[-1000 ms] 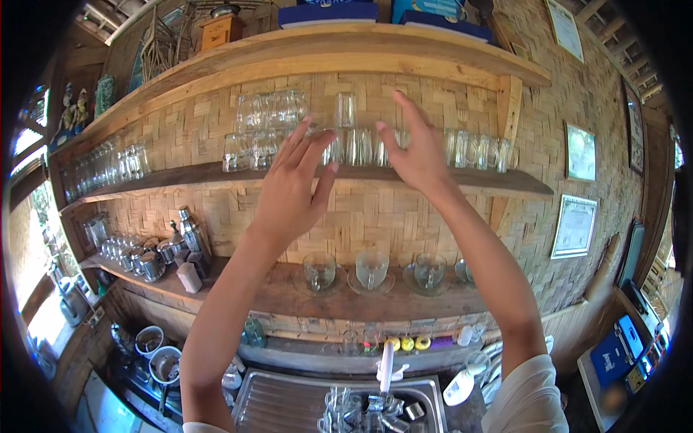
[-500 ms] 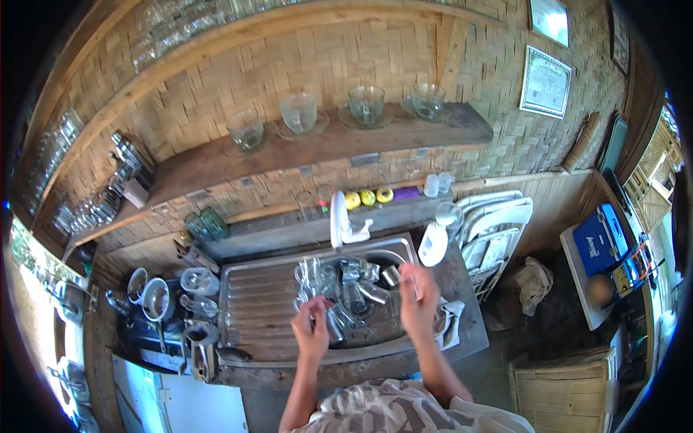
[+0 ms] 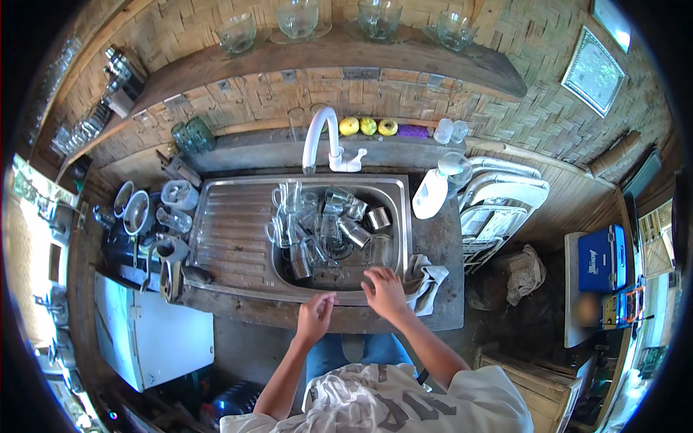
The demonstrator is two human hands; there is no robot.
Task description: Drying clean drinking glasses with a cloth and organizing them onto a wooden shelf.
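Note:
My left hand (image 3: 315,317) is at the front edge of the steel sink (image 3: 231,231), its fingers drawn together with nothing visible in them. To its right, my right hand (image 3: 385,292) hovers over the sink's front rim, thumb apart from the fingers and nothing held. A pile of clear glass mugs (image 3: 287,198) and shiny metal cups (image 3: 379,218) fills much of the basin, several of them tipped over. One clear glass (image 3: 377,251) lies in the basin just beyond my right hand. Above the sink rises a white curved faucet (image 3: 317,137); I see no water running from it.
A white spray bottle (image 3: 431,193) and a grey cloth (image 3: 427,281) lie on the right counter. Pots (image 3: 137,214) and utensils crowd the left. Behind the faucet are yellow fruits (image 3: 368,126) and a purple sponge-like block (image 3: 412,130). Folded white chairs (image 3: 498,209) stand at right.
Both hands have drawn back from over the basin toward its front edge, and the right hand has moved left and lower. The view has tilted downward.

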